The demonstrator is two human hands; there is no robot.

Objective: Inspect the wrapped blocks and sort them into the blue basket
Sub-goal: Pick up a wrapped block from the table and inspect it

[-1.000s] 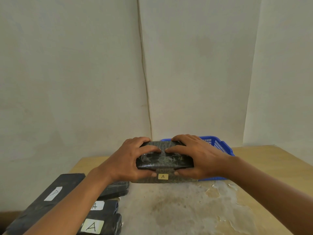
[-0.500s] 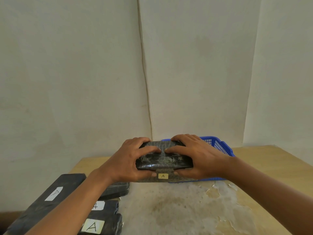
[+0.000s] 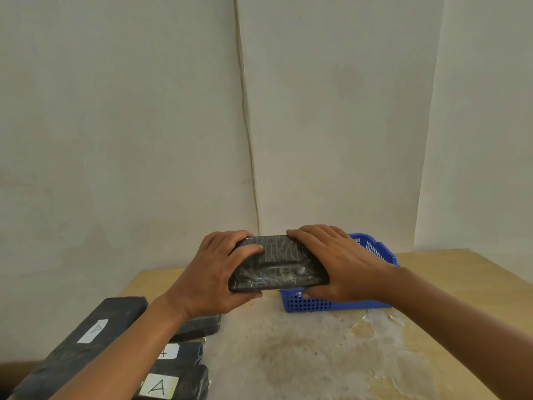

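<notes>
Head view: both hands are turning the black plastic-wrapped rectangular block (image 3: 278, 264). Half a second ago its yellow "A" label was showing on the near lower face; now that label is out of sight and the block is tipping so a wrinkled, glossy face is pointing at the camera. It has also come up and shifted a bit left, so the near wall of the blue perforated plastic basket (image 3: 323, 306) is now showing beneath it. Judgement: inspection is still going on, drop-off not yet started.

The left hand (image 3: 215, 277) is gripping the block's left end, thumb lying over the upper face, fingers curling underneath. The right hand (image 3: 339, 265) is gripping the right end, fingers spreading over the top far edge, thumb underneath near the basket rim. The block is sitting between the two palms, held in the air, hanging just above and left of the basket's near-left corner, not touching it as far as I can tell.

Near left on the worn wooden table (image 3: 317, 356), the remaining black wrapped blocks with white labels (image 3: 161, 382) are lying in a pile, partly hidden by the left forearm.
</notes>
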